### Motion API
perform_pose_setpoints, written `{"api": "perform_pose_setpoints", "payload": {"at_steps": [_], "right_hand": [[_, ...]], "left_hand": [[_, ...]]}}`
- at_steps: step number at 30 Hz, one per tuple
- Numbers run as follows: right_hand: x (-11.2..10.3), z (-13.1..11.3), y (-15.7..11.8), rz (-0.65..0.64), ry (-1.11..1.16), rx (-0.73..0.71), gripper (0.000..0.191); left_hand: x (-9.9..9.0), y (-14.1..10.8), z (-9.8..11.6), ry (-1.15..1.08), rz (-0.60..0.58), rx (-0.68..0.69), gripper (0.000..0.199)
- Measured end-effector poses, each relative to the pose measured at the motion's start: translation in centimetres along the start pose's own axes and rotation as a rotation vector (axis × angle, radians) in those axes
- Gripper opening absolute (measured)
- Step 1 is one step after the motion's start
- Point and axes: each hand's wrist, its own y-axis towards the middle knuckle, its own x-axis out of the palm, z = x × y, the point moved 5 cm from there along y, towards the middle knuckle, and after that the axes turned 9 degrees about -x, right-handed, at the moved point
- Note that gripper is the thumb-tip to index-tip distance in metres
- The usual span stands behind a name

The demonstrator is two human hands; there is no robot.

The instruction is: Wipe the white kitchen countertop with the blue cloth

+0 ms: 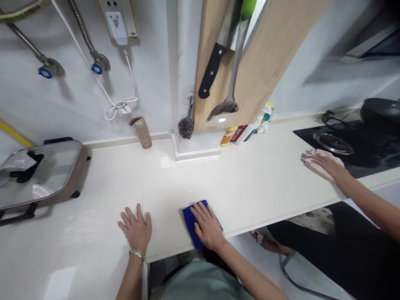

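My left hand is spread palm down on the white countertop, with a bracelet at the wrist and nothing held. To the right of it, my right hand presses a folded blue cloth onto the counter near its front edge. The fingers lie close together over the cloth, and part of it is hidden beneath the palm. Farther right, a co-worker's hand holds a pale cloth beside the black stove.
An electric pan with a glass lid stands at left. A brownish cup is by the wall. A steel scourer hangs near a cutting board with a knife and spatula. Bottles stand behind it.
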Motion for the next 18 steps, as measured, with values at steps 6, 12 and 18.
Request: {"api": "perform_pose_setpoints", "payload": {"at_steps": [6,12,18], "right_hand": [[-1.0,10.0,-6.5,0.106,-0.177,0.302,0.062],[0.0,8.7,-7.1,0.206,-0.300,0.385,0.065],[2.4,0.9,-2.8,0.217,-0.199,0.239,0.070]], "left_hand": [[0.4,0.2,-1.7,-0.080,-0.126,-0.022,0.055],[-1.3,0.1,-6.1,-0.335,-0.307,0.015,0.044],[-4.5,-2.0,-8.8,-0.518,-0.300,-0.123,0.047]]}}
